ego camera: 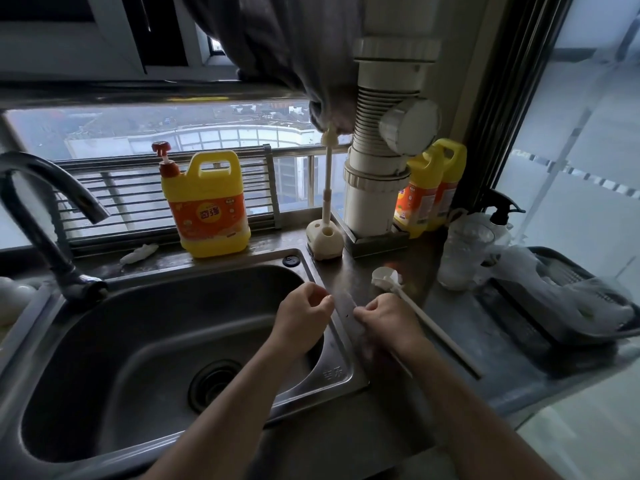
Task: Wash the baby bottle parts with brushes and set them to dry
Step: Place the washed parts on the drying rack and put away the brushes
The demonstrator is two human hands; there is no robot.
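My left hand (304,318) hovers over the right rim of the steel sink (332,372), its fingers curled and thumb and forefinger pinched together. My right hand (389,322) is just beside it over the counter, its fingers curled round a small translucent part (369,344) that is too blurred to identify. A faint clear piece (346,303) spans the gap between the two hands. A long white bottle brush (429,323) lies on the counter, passing behind my right hand. A clear baby bottle (460,252) stands further back on the right.
A white brush stand (323,242) with an upright brush handle (327,181) sits behind the sink corner. A yellow detergent jug (207,209) stands on the sill and the tap (45,209) is at left. A dark drying basket (581,306) holding a plastic bag sits at right.
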